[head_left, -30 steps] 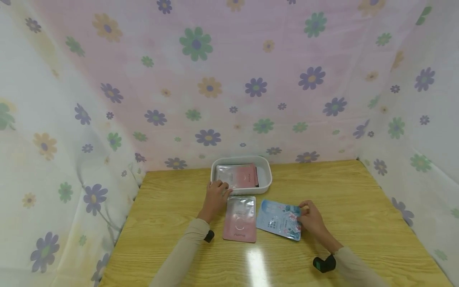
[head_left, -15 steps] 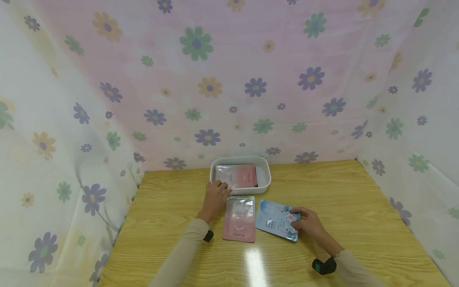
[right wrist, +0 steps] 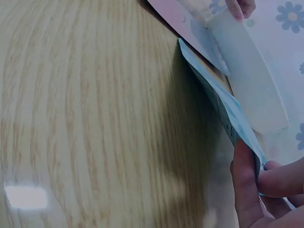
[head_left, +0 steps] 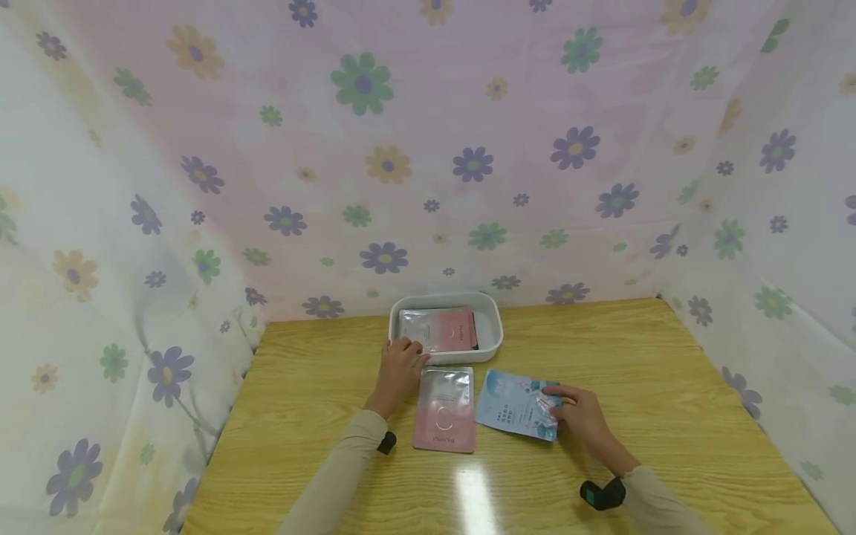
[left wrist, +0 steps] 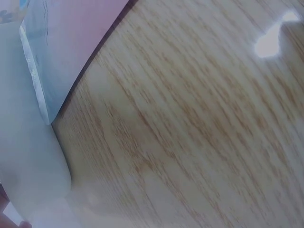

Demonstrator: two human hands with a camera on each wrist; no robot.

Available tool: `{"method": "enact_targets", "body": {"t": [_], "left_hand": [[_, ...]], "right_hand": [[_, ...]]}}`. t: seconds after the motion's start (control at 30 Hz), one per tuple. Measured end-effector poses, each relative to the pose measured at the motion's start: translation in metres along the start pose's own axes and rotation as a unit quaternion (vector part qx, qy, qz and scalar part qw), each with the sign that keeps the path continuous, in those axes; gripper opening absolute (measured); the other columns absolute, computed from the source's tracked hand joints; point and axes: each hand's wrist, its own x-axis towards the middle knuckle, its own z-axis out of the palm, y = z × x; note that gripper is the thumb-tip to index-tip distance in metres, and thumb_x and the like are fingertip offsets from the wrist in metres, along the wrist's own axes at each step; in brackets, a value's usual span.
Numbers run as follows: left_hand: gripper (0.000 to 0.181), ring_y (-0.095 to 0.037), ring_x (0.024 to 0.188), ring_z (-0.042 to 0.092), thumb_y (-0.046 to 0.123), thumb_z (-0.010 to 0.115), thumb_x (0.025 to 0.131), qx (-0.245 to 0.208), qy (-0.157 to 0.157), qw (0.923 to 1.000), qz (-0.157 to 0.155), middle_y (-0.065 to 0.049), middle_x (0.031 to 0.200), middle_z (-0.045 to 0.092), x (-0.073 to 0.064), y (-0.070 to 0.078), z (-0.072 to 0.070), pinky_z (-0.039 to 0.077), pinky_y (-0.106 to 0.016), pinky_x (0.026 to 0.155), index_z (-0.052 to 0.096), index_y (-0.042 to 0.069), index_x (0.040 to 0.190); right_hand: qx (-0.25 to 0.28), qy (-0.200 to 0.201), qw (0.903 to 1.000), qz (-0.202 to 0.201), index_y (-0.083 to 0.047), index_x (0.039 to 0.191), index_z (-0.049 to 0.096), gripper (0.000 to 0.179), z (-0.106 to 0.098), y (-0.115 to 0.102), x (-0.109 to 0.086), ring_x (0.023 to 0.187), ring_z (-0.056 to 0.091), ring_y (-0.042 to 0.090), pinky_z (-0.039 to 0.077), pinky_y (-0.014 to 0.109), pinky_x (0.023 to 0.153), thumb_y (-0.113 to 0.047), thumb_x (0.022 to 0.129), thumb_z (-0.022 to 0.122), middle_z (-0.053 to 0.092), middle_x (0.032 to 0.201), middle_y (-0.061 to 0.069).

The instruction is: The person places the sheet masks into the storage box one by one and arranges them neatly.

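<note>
My right hand (head_left: 583, 417) pinches the right edge of a light-blue sheet mask packet (head_left: 511, 405) with a flower print. In the right wrist view the packet (right wrist: 216, 95) slants up from the wood, its edge between thumb (right wrist: 285, 180) and fingers. My left hand (head_left: 397, 375) holds the front-left rim of a white plastic tray (head_left: 493, 327), fingers over the edge. Just in front of the tray lies a pink and silver mask packet (head_left: 444, 416), left of the blue one. More pink and silver packets (head_left: 438, 331) lie stacked in the tray's left part.
The wooden table (head_left: 321, 357) reaches back to a flowered curtain (head_left: 428, 148), which also hangs along both sides. A dark wrist device (head_left: 602, 493) sits at the right cuff. Light glares off the table (head_left: 476, 498) near the front.
My right hand's grip has shifted slightly on the blue packet, whose near right edge is now a little higher in view. The left hand stays at the tray; the head view has shifted slightly.
</note>
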Motion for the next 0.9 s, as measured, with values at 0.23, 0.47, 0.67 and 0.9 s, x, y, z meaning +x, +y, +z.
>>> {"method": "enact_targets", "body": {"t": [0.23,0.47,0.67,0.9], "left_hand": [[0.015,-0.025,0.084,0.057,0.020,0.072,0.085,-0.003,0.019,0.9998,0.006,-0.005,0.085,0.055,-0.001,-0.002,0.001,0.035,-0.064,0.092,0.063,0.007,0.087],[0.016,-0.024,0.085,0.056,0.023,0.069,0.087,-0.006,0.007,1.0000,0.002,-0.004,0.086,0.055,-0.001,-0.003,0.002,0.035,-0.063,0.093,0.064,0.008,0.088],[0.016,-0.025,0.085,0.056,0.021,0.070,0.086,-0.009,0.006,0.9999,-0.002,-0.005,0.086,0.055,-0.001,0.000,0.000,0.034,-0.063,0.093,0.064,0.006,0.088],[0.016,-0.025,0.086,0.056,0.021,0.069,0.087,-0.006,-0.004,0.9999,-0.008,-0.006,0.087,0.056,0.000,0.002,-0.002,0.033,-0.063,0.095,0.064,0.006,0.088]], "right_hand": [[0.015,-0.001,0.9993,-0.033,0.007,0.125,0.057,0.040,-0.011,-0.006,-0.002,0.079,0.060,0.020,0.054,0.032,0.063,0.011,0.086,0.049,0.042,0.137,0.027],[0.045,-0.003,0.9979,-0.046,0.007,0.128,0.054,0.040,-0.023,-0.011,-0.005,0.076,0.064,0.018,0.055,0.031,0.065,0.008,0.088,0.050,0.044,0.134,0.028],[0.059,-0.019,0.9966,-0.053,0.008,0.130,0.050,0.039,-0.034,-0.019,-0.002,0.080,0.064,0.017,0.055,0.032,0.067,0.005,0.091,0.050,0.044,0.133,0.027],[0.073,-0.025,0.9949,-0.065,0.009,0.131,0.049,0.039,-0.042,-0.036,0.004,0.081,0.064,0.016,0.055,0.032,0.068,0.003,0.093,0.052,0.047,0.129,0.027]]}}
